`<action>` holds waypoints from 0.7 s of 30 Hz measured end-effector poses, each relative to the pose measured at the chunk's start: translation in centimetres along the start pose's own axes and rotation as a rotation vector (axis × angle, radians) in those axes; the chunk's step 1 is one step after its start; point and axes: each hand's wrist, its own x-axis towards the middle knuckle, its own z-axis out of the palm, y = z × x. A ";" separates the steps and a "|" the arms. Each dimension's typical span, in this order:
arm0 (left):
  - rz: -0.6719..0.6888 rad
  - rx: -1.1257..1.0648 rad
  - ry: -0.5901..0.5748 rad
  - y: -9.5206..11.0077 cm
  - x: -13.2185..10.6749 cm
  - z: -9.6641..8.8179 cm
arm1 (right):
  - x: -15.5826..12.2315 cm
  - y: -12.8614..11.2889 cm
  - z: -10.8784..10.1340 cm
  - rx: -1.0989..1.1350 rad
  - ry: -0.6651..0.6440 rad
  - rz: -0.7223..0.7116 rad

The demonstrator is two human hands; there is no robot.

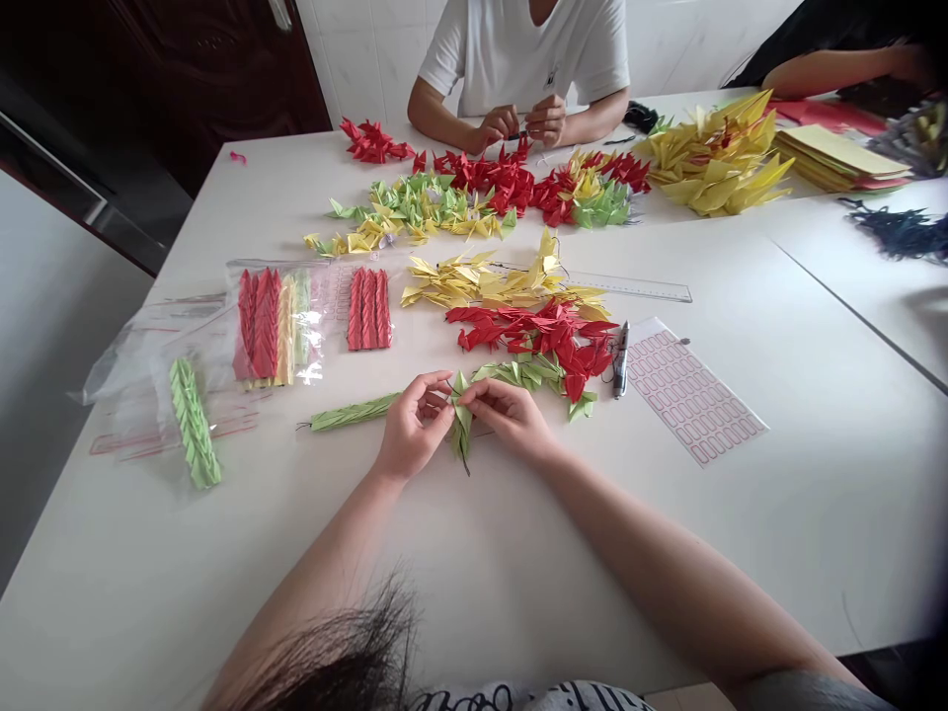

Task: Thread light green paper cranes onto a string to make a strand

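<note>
Between my hands, low over the table, is a green folded-paper crane (460,427) with a dark string hanging below it. My left hand (417,420) pinches its left side. Thumb and fingertips of my right hand (508,417) grip the crane's upper right part. Beside my left hand lies a tight green strand of stacked cranes (354,412), a dark thread at its end. Loose green cranes (529,371) rest just beyond my right hand, partly under red paper cranes (552,336). A pen (621,360) lies to their right.
Clear bags (311,346) with red, yellow and green strands lie left, near another green strand (195,425). A red bundle (368,309), yellow cranes (489,283), a ruler (629,286) and a label sheet (688,395) lie around. Across the table, a person's hands (522,125) work above more cranes.
</note>
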 end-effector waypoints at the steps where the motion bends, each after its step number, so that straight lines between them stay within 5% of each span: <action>1: -0.012 -0.009 -0.003 0.0 0.0 -0.1 | -0.1 -0.1 -0.1 0.016 -0.047 0.014; 5: -0.040 -0.085 0.031 0.2 0.3 -0.3 | -0.2 -0.4 -0.2 0.082 -0.166 -0.006; 13: -0.032 -0.105 -0.010 0.5 0.4 -0.1 | -0.1 -0.3 0.4 0.136 -0.056 0.101; 21: -0.043 -0.053 -0.012 0.4 0.3 -0.1 | 0.1 -0.1 0.3 0.020 0.038 0.054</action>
